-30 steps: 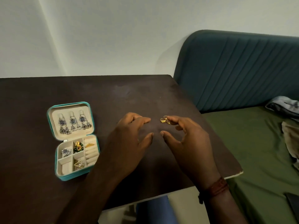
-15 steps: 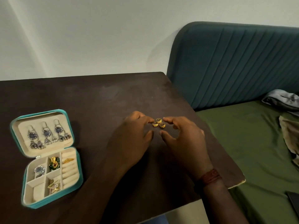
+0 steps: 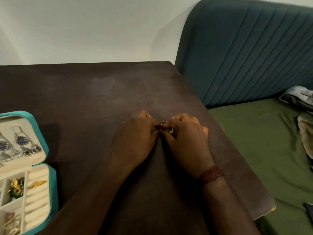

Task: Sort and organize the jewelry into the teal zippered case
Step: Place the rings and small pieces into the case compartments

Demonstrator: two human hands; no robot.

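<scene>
Small gold rings (image 3: 166,128) lie on the dark table (image 3: 101,99) between my fingertips. My left hand (image 3: 135,141) and my right hand (image 3: 188,141) meet over them, fingers curled and pinching at the rings; which hand holds which ring is hidden by the fingers. The teal zippered case (image 3: 50,184) lies open at the left edge, partly cut off. Silver-blue earrings (image 3: 22,146) hang in its lid. A green-gold piece (image 3: 16,188) and a gold ring (image 3: 37,184) on the ring rolls sit in its tray.
The table's right edge and chipped front corner (image 3: 269,209) border a bed with a green sheet (image 3: 262,150) and a teal padded headboard (image 3: 245,48). Folded cloth (image 3: 298,97) lies on the bed at far right. A white wall stands behind.
My hands have closed together over the gold rings, fingers now pinching them. The view shifted right, so the case has slid to the left edge.
</scene>
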